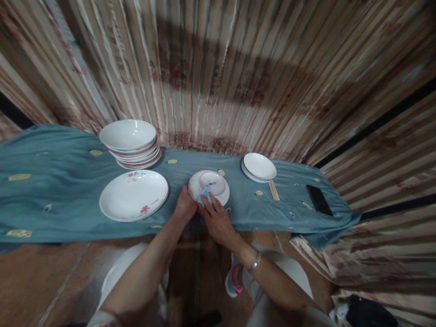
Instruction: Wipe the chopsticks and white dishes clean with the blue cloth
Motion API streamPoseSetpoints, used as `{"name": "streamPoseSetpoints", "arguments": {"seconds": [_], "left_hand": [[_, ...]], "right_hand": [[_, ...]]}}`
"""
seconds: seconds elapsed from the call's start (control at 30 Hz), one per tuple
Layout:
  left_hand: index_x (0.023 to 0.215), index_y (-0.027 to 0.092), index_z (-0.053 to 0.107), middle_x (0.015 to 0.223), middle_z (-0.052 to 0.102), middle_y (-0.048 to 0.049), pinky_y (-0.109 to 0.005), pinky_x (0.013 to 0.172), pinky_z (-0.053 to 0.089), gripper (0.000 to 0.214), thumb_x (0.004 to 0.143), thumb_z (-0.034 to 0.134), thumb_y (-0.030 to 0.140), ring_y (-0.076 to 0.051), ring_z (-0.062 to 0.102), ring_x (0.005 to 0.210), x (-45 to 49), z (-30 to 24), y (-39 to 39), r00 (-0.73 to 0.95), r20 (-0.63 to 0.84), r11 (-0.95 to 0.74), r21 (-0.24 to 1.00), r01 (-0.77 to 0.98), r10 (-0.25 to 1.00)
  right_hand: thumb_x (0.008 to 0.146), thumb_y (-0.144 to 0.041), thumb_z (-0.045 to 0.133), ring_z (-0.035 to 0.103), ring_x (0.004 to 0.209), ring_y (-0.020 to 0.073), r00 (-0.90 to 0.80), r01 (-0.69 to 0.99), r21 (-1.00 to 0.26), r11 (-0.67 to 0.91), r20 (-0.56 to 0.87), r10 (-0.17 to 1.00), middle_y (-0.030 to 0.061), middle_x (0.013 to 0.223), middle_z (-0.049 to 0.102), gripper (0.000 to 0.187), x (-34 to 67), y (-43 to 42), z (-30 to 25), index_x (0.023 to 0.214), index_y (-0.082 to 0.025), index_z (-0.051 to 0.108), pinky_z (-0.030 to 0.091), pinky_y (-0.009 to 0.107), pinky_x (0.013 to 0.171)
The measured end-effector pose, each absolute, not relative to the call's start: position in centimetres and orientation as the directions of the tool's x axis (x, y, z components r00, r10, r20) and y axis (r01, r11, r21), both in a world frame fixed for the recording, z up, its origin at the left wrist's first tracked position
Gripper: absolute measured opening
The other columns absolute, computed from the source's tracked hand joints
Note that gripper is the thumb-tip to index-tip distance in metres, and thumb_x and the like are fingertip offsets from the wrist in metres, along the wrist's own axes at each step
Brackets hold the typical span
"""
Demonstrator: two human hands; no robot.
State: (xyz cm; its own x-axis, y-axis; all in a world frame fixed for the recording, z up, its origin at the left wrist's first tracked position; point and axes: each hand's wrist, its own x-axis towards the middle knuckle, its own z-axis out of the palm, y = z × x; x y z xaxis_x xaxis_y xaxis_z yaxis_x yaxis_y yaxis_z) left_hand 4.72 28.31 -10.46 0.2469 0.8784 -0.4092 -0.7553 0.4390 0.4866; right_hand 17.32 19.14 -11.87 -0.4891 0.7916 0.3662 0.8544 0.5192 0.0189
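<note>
My left hand [185, 205] grips the near left rim of a small white plate [218, 181] that lies on a blue-green cloth [61, 200]. My right hand [218, 220] is closed on a light blue rag [205, 194] and presses it onto the plate's near edge. The plate looks like the top of a short stack.
A large white plate with red flowers [133, 194] lies left of my hands. Behind it stands a stack of white bowls [131, 143]. A stack of small plates [259, 167], wooden chopsticks [273, 190] and a black phone [319, 200] lie to the right. Striped curtains [221, 68] hang behind.
</note>
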Motion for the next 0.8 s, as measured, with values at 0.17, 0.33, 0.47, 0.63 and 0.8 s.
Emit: {"name": "streamPoseSetpoints", "arguments": {"seconds": [0.17, 0.33, 0.47, 0.63, 0.8], "left_hand": [[0.120, 0.006, 0.061, 0.097, 0.074, -0.0129, -0.032, 0.098, 0.048, 0.053, 0.100, 0.021, 0.036, -0.021, 0.068, 0.102, 4.5, -9.5, 27.7, 0.253, -0.476, 0.479, 0.445, -0.757, 0.842], [0.122, 0.009, 0.060, 0.097, 0.074, -0.0109, -0.028, 0.093, 0.050, 0.048, 0.100, 0.026, 0.036, -0.019, 0.069, 0.099, 4.5, -9.5, 27.7, 0.239, -0.546, 0.494, 0.385, -0.780, 0.803], [0.126, 0.016, 0.058, 0.104, 0.074, -0.0084, -0.029, 0.096, 0.048, 0.047, 0.099, 0.026, 0.037, -0.019, 0.066, 0.104, 4.6, -9.5, 27.9, 0.233, -0.548, 0.479, 0.362, -0.800, 0.803], [0.137, 0.016, 0.049, 0.119, 0.069, -0.0097, -0.033, 0.100, 0.046, 0.051, 0.099, 0.025, 0.040, -0.020, 0.060, 0.116, 4.5, -9.5, 27.9, 0.278, -0.517, 0.490, 0.333, -0.806, 0.810], [0.139, 0.017, 0.047, 0.123, 0.066, -0.0136, -0.046, 0.100, 0.044, 0.055, 0.098, 0.021, 0.043, -0.027, 0.057, 0.120, 4.4, -9.1, 27.8, 0.379, -0.454, 0.543, 0.313, -0.779, 0.806]], "right_hand": [[0.092, -0.011, 0.044, 0.021, 0.144, 0.0312, -0.570, 0.811, 0.065, 0.582, 0.315, 0.759, 0.0108, 0.150, 0.042, 0.047, 16.9, 21.3, -10.6, 0.138, -0.014, 0.049, 0.029, 0.049, 0.115], [0.095, -0.017, 0.043, 0.029, 0.141, 0.0303, -0.638, 0.761, 0.075, 0.645, 0.268, 0.722, 0.0099, 0.145, 0.048, 0.036, 16.1, 24.0, -9.3, 0.129, -0.016, 0.057, 0.026, 0.050, 0.114], [0.095, -0.018, 0.044, 0.032, 0.139, 0.0285, -0.650, 0.747, 0.059, 0.662, 0.268, 0.711, 0.0115, 0.141, 0.051, 0.033, 15.8, 25.7, -8.7, 0.124, -0.017, 0.059, 0.023, 0.050, 0.114], [0.096, -0.020, 0.042, 0.035, 0.135, 0.0277, -0.637, 0.761, 0.031, 0.648, 0.229, 0.736, 0.0087, 0.139, 0.053, 0.031, 15.3, 27.1, -8.0, 0.120, -0.019, 0.061, 0.022, 0.048, 0.113], [0.095, -0.024, 0.044, 0.039, 0.132, 0.0278, -0.560, 0.823, -0.011, 0.568, 0.157, 0.814, 0.0077, 0.137, 0.055, 0.031, 14.6, 29.0, -7.4, 0.121, -0.022, 0.060, 0.026, 0.047, 0.111]]}}
